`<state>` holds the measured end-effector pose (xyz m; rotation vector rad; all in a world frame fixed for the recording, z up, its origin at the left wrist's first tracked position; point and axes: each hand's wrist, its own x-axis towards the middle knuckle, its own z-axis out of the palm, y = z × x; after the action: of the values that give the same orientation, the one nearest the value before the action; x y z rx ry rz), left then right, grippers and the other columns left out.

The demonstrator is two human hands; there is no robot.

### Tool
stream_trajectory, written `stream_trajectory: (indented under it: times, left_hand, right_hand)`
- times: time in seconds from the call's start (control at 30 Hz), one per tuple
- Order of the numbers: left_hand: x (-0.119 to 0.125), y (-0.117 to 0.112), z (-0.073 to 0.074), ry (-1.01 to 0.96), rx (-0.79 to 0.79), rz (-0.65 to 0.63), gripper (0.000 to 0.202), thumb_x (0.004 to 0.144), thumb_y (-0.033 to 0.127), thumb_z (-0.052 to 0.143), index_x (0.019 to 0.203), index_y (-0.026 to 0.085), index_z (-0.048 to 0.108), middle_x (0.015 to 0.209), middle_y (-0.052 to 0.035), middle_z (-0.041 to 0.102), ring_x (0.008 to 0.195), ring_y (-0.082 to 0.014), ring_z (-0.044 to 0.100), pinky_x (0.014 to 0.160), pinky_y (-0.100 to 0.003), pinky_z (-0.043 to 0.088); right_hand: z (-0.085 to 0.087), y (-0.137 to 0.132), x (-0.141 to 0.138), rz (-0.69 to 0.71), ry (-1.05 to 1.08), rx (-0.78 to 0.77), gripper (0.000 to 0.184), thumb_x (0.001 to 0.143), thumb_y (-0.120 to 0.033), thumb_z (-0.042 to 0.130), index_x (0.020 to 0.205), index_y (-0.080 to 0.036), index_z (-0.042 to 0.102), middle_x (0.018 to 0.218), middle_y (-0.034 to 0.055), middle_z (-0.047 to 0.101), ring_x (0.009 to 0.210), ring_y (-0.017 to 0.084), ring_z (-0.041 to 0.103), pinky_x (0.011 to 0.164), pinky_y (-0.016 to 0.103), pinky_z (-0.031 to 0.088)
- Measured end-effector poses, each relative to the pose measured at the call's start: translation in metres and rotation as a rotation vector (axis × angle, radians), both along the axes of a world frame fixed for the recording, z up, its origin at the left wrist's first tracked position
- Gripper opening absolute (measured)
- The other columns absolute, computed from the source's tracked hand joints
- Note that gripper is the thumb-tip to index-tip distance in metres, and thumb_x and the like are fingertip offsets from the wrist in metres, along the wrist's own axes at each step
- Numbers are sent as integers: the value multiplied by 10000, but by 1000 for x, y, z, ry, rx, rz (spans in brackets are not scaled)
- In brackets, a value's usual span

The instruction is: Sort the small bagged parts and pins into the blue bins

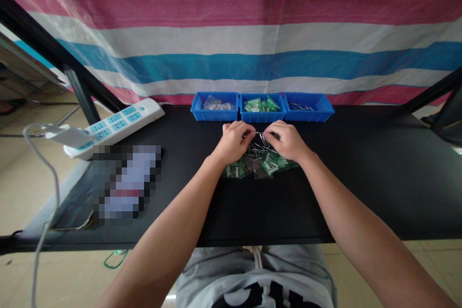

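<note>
Black matte tabletop [361, 178] fills the middle of the frame, and both hands meet just above its centre. The left hand [233, 142] and the right hand [287, 142] have their fingers curled in, and the thumb and fingertips of each pinch one end of a thin silver metal pin [259, 133] held level between them. Right below the hands, in the centre of the frame, a loose pile of small clear plastic bags with green parts [267, 163] lies on the table, touching the undersides of both wrists. Further up, three blue plastic bins stand side by side: the left bin [214, 115] holds clear bags, the middle bin [262, 116] green-filled bags, the right bin [310, 116] a few metal pins. A white power strip with pale blue sockets [119, 125] lies at the upper left, before a pink, white and blue striped woven tarp [252, 33]
</note>
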<state>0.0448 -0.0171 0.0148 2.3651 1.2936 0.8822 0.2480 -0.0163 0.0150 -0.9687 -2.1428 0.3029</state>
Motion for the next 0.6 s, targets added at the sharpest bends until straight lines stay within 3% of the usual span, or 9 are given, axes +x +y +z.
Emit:
stream_trajectory:
  times: [0.13,0.27,0.6]
  left_hand:
    - [-1,-1,1,-10,-33,-53,227,935,373,491,972,200,632,978,-34,701,963,-197,605,887,-372,336]
    - [0,0,0,43,-41,-35,381,995,362,340,832,183,635,881,-42,698,907,-201,603,851,-381,330]
    - [-1,2,-3,31,-21,-60,216,950,328,469,938,188,634,950,-53,697,936,-199,618,892,-365,365]
  right_hand:
    - [1,0,-1,1,28,62,183,899,-203,563,742,-191,657,753,46,691,726,189,592,738,338,458]
    - [2,-1,-2,19,56,73,173,896,-210,578,757,-193,679,782,50,710,761,193,613,760,338,471]
    - [3,-3,-1,-24,72,-86,167,845,-239,600,688,-193,633,727,45,678,730,191,591,693,324,451]
